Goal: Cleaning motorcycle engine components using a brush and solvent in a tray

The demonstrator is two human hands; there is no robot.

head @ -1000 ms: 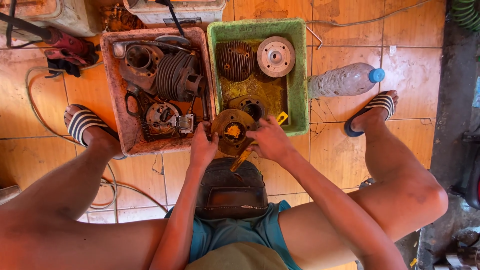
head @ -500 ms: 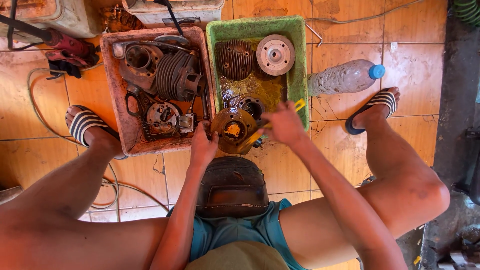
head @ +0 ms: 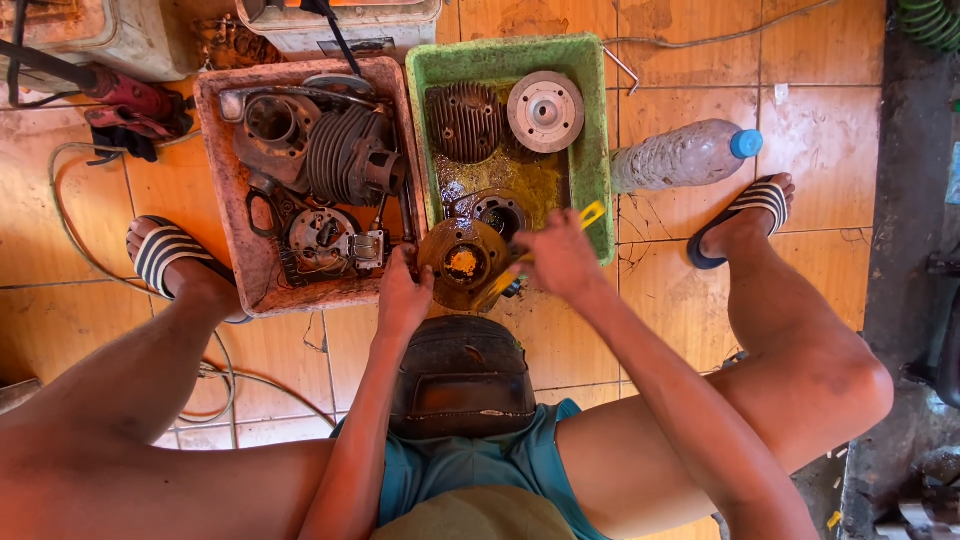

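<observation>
My left hand (head: 402,296) grips the left rim of a round, greasy metal engine part (head: 462,264) with a yellow centre, held over the near edge of the green tub (head: 598,130). My right hand (head: 558,258) holds a yellow-handled brush (head: 592,214), its working end against the part's right side. The green tub holds oily liquid, a finned cylinder head (head: 468,120), a pale round flange (head: 545,110) and a dark ring-shaped part (head: 500,214).
A reddish tub (head: 222,190) on the left holds a finned cylinder and several engine parts. A plastic bottle with a blue cap (head: 685,155) lies right of the green tub. A dark can (head: 462,378) stands between my knees. A cable (head: 75,230) runs over the tiles.
My right hand has swung the yellow brush from pointing down below the part to pointing up and right, with the hand shifted right. My left hand still holds the part.
</observation>
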